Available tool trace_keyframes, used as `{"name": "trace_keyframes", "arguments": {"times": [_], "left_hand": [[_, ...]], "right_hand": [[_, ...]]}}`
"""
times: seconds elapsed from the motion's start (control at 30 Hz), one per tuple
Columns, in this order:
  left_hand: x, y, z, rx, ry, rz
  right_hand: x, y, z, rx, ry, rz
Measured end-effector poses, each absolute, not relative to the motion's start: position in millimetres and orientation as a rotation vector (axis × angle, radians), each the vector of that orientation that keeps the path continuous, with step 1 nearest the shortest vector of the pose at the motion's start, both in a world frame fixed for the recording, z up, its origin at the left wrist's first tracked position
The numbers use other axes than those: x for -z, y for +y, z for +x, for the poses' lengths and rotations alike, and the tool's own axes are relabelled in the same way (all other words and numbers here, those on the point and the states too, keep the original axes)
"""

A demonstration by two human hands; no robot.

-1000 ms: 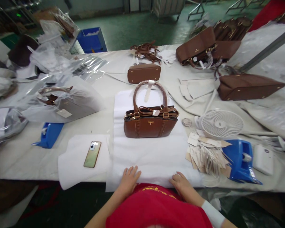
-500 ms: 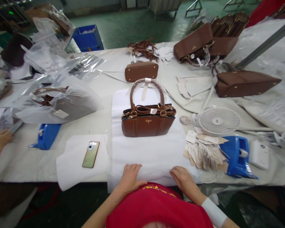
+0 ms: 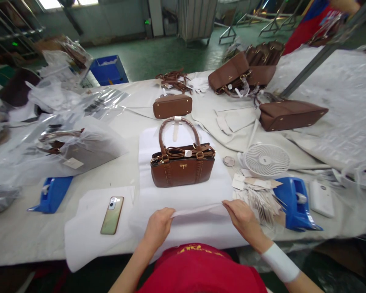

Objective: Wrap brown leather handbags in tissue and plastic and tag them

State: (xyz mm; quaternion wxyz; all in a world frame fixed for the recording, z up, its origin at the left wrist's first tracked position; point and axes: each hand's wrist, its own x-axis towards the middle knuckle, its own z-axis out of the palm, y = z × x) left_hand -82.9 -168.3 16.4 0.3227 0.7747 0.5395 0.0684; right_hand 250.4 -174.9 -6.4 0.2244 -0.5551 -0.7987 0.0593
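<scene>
Both my hands pinch the near part of a white wrapping sheet and hold it slightly raised off the table. My left hand is closed on its left side, my right hand on its right side. Beyond them a brown handbag stands upright on the white sheets, its arched handle wrapped in clear film with a white tag. A gold dragonfly emblem marks its front, and a coiled strap lies across its top. Neither hand touches the bag.
Left lie a phone, a blue tape dispenser and a plastic-wrapped bag. Right are paper tags, another blue tape dispenser and a white fan. Behind stand more brown bags and straps.
My hands, which rested at the sheet's near edge, now grip it and have lifted it forward towards the handbag. The view has tilted up. A co-worker's hand at far left is gone.
</scene>
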Motion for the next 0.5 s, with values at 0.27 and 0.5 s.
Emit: {"name": "trace_keyframes", "arguments": {"times": [0.27, 0.5], "left_hand": [[-85, -93, -92, -0.503, 1.597, 2.034], [-113, -29, -87, -0.491, 1.747, 2.090]], "right_hand": [[-62, -112, 223, 0.381, -1.923, -1.488], [-80, -98, 169, 0.232, -2.219, -0.937]]}}
